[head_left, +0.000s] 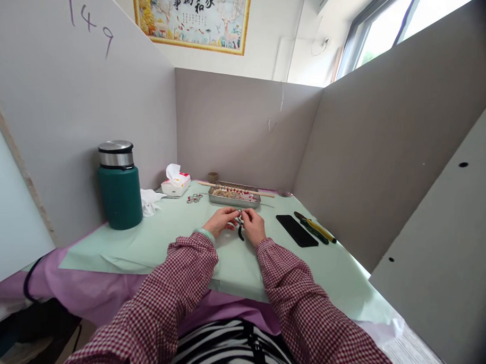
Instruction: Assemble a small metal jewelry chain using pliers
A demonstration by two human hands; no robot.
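my left hand [219, 221] and right hand [254, 226] meet, pinching a small metallic piece [239, 219]. beyond, the metal tray [234, 202] holds gold and red bits [223, 193].

Craft-workshop booth: tall grey partition panels [245, 129] left, far, right; rectangular metal tray [234, 203] of small red-and-tan bead-like pieces [230, 194] far; yellow-and-green-handled pliers [319, 230] right.

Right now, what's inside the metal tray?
Metal tray: small tan and red bits, too small to identify. A wooden stick with red pieces along it lies across the top. Hidden: whatever sits directly beneath the stick and bits.
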